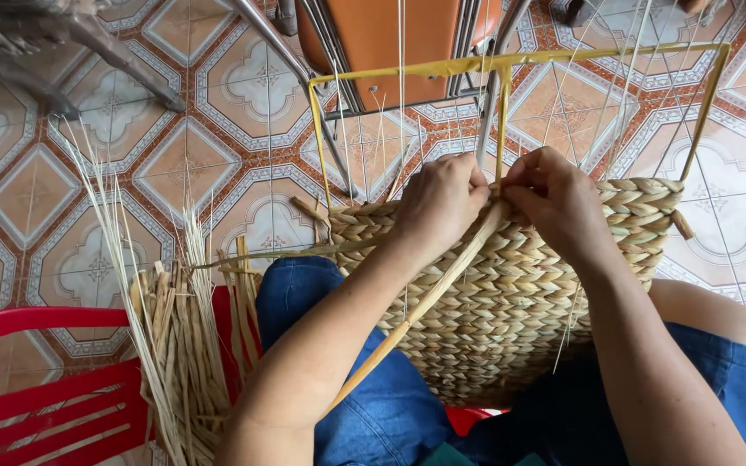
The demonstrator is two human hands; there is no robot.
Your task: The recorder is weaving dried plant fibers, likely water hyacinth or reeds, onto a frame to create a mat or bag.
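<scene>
A half-woven basket (511,302) of braided straw rests on my lap, over blue denim legs. A yellow wire frame (511,60) stands up from it, with thin upright strands running through. My left hand (440,200) and my right hand (554,197) meet at the basket's top edge by the middle yellow upright. Both pinch a long flat straw strand (416,315) that runs down and left over my left forearm.
A bundle of loose dry straw (174,336) lies across a red plastic chair (36,388) at the lower left. An orange chair with metal legs (382,43) stands ahead on the patterned tile floor (88,190). Another dark chair leg crosses the top left.
</scene>
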